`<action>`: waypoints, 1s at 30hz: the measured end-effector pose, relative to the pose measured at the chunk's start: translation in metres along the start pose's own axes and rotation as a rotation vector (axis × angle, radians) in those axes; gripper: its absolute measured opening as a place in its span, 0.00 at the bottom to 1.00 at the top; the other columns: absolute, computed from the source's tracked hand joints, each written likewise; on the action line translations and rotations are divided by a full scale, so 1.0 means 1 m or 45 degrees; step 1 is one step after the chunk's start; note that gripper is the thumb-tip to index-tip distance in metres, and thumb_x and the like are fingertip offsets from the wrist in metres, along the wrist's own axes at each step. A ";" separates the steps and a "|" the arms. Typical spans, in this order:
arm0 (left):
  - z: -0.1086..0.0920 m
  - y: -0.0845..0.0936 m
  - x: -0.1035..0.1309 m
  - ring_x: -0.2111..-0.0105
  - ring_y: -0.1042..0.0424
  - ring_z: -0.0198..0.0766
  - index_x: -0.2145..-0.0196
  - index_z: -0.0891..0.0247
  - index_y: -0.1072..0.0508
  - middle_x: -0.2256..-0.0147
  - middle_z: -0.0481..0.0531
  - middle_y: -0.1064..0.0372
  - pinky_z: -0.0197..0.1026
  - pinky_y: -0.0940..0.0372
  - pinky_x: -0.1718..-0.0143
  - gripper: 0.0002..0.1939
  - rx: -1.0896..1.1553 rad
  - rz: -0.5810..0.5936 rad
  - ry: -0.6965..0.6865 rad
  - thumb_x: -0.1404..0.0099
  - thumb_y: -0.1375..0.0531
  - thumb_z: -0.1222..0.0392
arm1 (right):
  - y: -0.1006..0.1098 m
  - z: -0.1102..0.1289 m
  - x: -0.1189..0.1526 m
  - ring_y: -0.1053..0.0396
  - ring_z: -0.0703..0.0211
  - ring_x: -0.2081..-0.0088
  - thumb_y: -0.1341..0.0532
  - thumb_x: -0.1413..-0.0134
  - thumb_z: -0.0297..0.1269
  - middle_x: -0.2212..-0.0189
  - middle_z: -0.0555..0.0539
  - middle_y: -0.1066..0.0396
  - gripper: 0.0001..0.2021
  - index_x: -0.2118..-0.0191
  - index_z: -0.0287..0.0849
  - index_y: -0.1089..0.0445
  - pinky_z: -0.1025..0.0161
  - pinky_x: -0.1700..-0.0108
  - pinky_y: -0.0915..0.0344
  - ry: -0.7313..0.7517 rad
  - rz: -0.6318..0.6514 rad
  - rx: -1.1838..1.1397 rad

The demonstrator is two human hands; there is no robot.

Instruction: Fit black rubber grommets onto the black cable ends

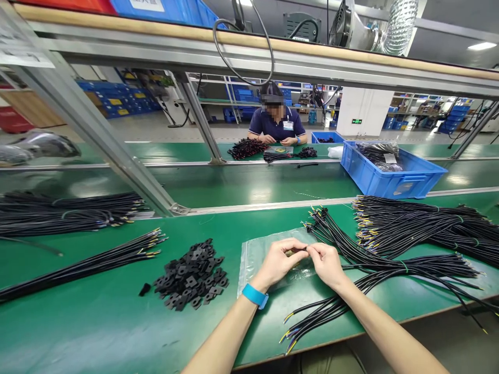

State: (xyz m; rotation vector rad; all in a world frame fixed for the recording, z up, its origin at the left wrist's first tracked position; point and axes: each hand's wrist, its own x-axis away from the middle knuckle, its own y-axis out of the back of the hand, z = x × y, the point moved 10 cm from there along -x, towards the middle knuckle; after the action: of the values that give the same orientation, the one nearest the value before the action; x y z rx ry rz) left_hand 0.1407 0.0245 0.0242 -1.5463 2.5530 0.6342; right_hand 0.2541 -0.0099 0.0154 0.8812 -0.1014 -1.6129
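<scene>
Head view, the only one. Pinches a small dark piece [305, 249] in left hand [279, 259] and right hand [325, 264], thumbs and fingers closed on it, fingertips of both nearly touching. Lies at left hand's 2 o'clock, right hand's 10 o'clock; about equally near both. Too small and too covered by fingers to call pad or cable end, or to give a long axis. Hangs over clear zip-lock bag [248, 259] on green workbench [210, 332].

Note tied black cable bundle [393, 266] at right hand's 3 o'clock, far nearer that hand than the left. Runs roughly 10 to 4 in the upper branch, tips at right hand's 12. Runs 8 to 2 in the lower branch, passing under right forearm, stripped ends at 7.

Find pile of black square pads with holes [191, 275] at left hand's 9 o'clock, well apart. See one loose black piece [144, 289] just beyond, also toward 9.
</scene>
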 end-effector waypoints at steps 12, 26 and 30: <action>0.031 0.005 -0.005 0.70 0.26 0.38 0.49 0.66 0.30 0.68 0.52 0.26 0.42 0.31 0.63 0.28 0.436 -0.150 0.319 0.43 0.35 0.48 | 0.011 0.016 -0.001 0.31 0.60 0.70 0.49 0.33 0.40 0.71 0.46 0.28 0.17 0.64 0.41 0.25 0.66 0.64 0.37 0.107 -0.172 0.142; 0.011 0.006 -0.006 0.63 0.27 0.37 0.46 0.63 0.31 0.62 0.52 0.27 0.44 0.34 0.52 0.25 0.255 -0.032 0.081 0.42 0.37 0.61 | -0.005 -0.018 -0.005 0.38 0.63 0.75 0.48 0.36 0.43 0.79 0.52 0.35 0.19 0.75 0.41 0.31 0.67 0.70 0.44 -0.155 0.082 -0.128; 0.005 -0.002 -0.005 0.64 0.28 0.36 0.41 0.62 0.35 0.63 0.51 0.27 0.43 0.34 0.53 0.27 0.127 0.042 -0.037 0.39 0.40 0.62 | -0.017 -0.028 -0.005 0.44 0.64 0.79 0.50 0.36 0.47 0.83 0.54 0.41 0.23 0.76 0.40 0.32 0.67 0.75 0.49 -0.194 0.238 -0.283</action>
State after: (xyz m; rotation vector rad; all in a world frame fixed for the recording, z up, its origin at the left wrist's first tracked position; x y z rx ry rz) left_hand 0.1442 0.0294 0.0208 -1.4561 2.5514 0.5205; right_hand 0.2560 0.0098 -0.0108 0.5609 -0.1060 -1.4818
